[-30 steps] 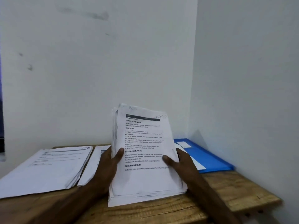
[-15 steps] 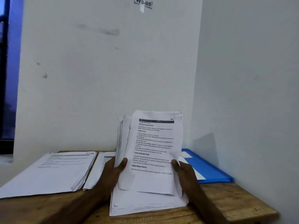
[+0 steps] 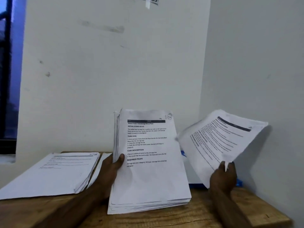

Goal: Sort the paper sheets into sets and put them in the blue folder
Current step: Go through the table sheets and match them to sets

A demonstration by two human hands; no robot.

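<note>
Head view: a stack of paper sheets [image 3: 148,178] stands nearly upright on its lower edge on the wooden table [image 3: 197,216], print toward the camera, probably so the top page's heading can be read for sorting.
Left hand: the left hand [image 3: 111,168] grips the stack's left edge, thumb curled over the front and fingers hidden behind. This hold props the stack up.
Right hand: the right hand [image 3: 223,176] pinches the lower corner of a loose sheet [image 3: 220,140], held tilted in the air to the right of the stack and apart from it. Blur hides whether it is one page or several.
Blue folder: the blue folder [image 3: 239,182] lies on the table by the right wall, behind the loose sheet and right hand. Only slivers of it show, so what it holds cannot be told.
Sorted piles: a flat pile [image 3: 54,173] lies at the table's left, with a second pile [image 3: 98,168] just beside it, likely sets already made.
Progress: sorting looks far from finished, as the stack remains thick.
Backdrop: a pale wall corner, a taped label [image 3: 149,0] and a window [image 3: 8,71] at far left.
</note>
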